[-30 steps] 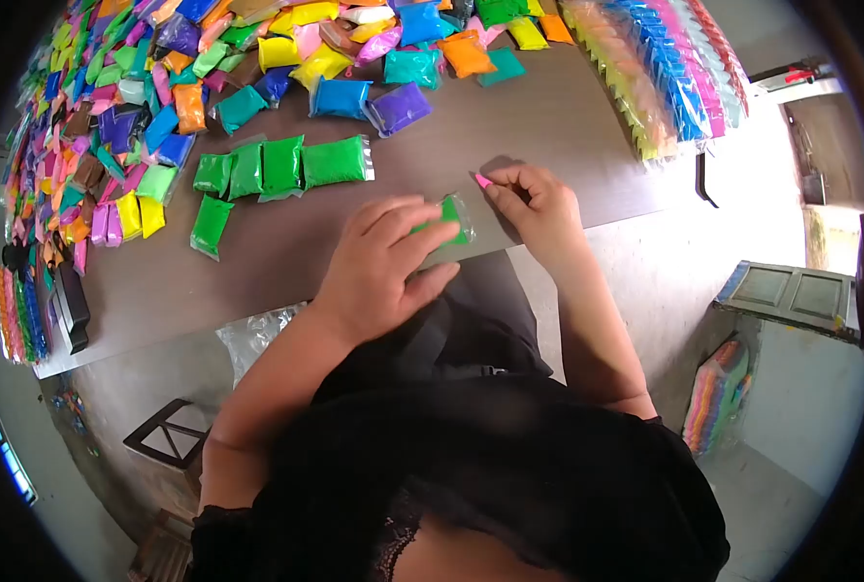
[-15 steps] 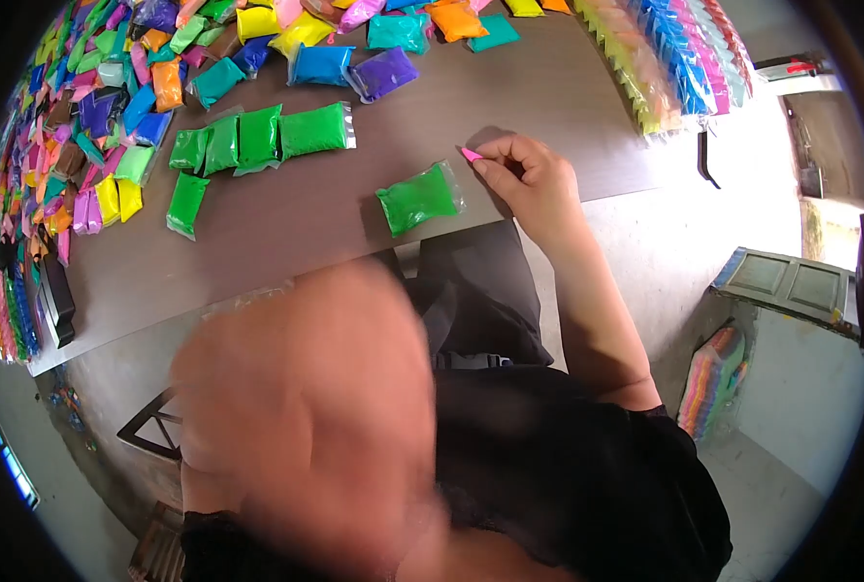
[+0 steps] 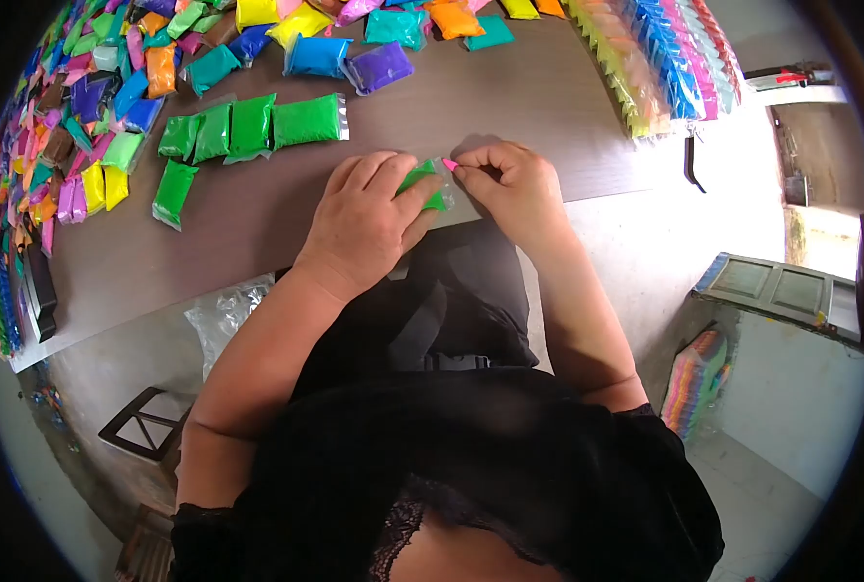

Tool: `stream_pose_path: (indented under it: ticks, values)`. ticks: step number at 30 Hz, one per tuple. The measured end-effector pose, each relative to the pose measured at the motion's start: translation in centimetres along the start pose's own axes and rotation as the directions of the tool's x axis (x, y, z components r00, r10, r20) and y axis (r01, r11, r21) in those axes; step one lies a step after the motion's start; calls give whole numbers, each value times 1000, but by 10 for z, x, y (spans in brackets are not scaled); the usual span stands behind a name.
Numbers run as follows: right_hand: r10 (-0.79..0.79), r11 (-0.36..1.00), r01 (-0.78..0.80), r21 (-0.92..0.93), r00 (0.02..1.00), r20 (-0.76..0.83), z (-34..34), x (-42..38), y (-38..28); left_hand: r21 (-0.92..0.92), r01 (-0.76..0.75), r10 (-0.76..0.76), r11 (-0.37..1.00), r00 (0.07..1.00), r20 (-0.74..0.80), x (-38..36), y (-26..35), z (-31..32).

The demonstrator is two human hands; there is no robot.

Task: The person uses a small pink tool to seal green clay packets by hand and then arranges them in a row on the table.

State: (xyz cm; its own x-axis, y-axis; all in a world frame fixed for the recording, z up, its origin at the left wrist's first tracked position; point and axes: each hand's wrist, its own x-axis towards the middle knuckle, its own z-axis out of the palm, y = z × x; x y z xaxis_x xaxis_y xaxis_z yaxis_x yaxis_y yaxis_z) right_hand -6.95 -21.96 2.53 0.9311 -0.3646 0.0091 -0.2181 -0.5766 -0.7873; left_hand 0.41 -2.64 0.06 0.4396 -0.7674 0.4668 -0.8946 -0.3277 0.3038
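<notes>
- Four pillow-shaped packs [image 3: 310, 118] in clear film lie rowed on the smooth brown table [image 3: 509, 92]; I see another just below.
- My view shows the left hand's curved fingers over a green pack [image 3: 420, 173] near the table's front edge — whether they grip it, I can't tell.
- Right hand [image 3: 507, 184] pinches a pointed pink piece [image 3: 450, 166] by its clear end.
- Half a second ago, that pack lay uncovered.

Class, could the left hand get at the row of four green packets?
Probably yes: only bare tabletop lies between left hand and row, though the hand partly covers another green packet.
</notes>
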Motion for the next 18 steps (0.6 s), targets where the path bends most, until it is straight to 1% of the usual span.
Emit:
stream_pose_path:
  ticks: [2, 8, 18]
  values:
    - [-8, 999, 10, -50, 1000, 22, 0, 1, 0, 4, -2, 2, 1000, 1000, -11, -1, 0, 1]
    - [20, 1000, -20, 7, 999, 31, 1, 1, 4, 3, 0, 0, 1000, 1000, -3, 1, 2, -2]
    - [-31, 998, 32, -50, 999, 32, 1, 2, 2, 6, -1, 1, 1000, 1000, -2, 1, 1, -1]
